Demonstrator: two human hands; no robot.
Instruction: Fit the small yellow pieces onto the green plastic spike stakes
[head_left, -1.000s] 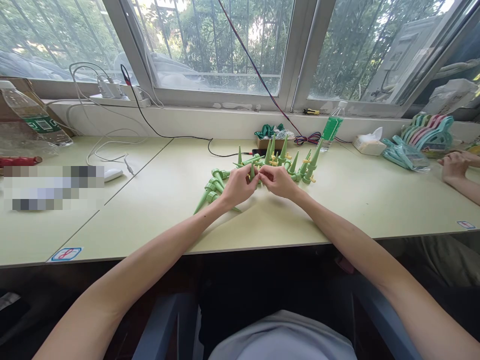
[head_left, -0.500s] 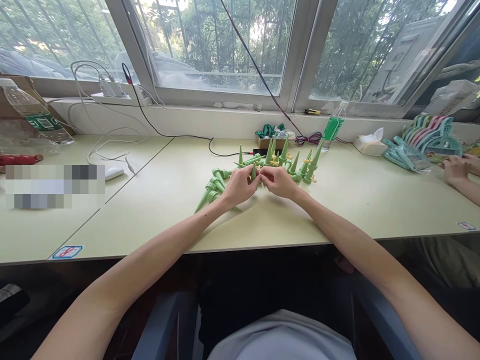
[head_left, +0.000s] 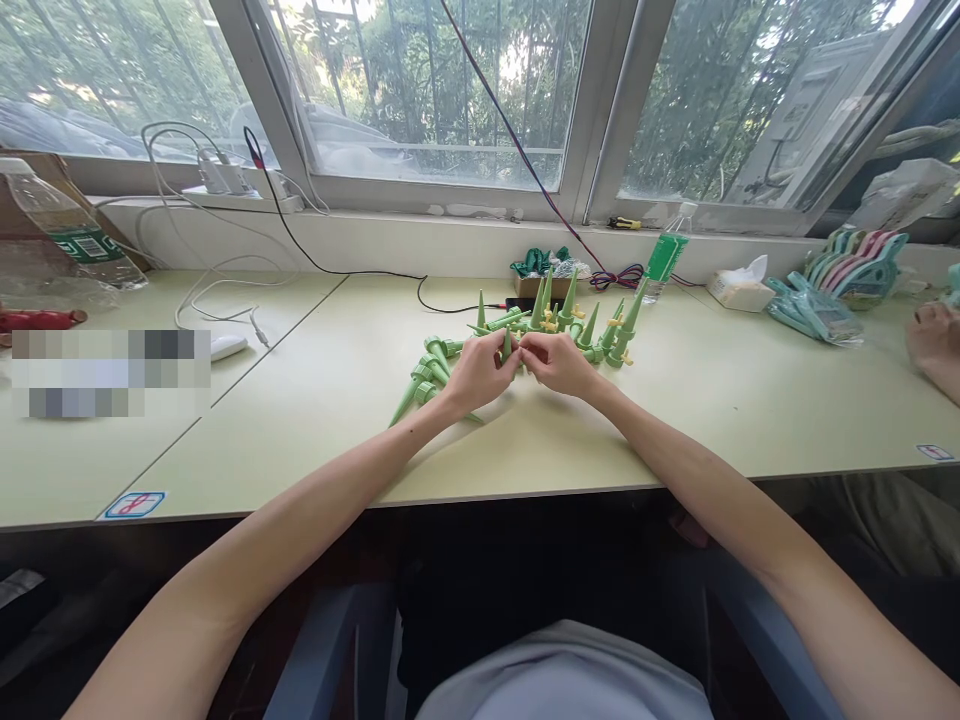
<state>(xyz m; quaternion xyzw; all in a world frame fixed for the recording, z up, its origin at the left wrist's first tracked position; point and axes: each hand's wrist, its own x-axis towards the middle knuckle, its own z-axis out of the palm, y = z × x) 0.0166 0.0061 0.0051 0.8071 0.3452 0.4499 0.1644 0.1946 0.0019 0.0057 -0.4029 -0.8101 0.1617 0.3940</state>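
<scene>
1. My left grip (head_left: 484,372) is closed around a green spike (head_left: 507,345), long axis upright, tip up, left of the bottle (head_left: 665,255) and nearer me.
2. My right grip (head_left: 559,363), on the spike's bottle side, is pinched; I cannot tell on what.
</scene>
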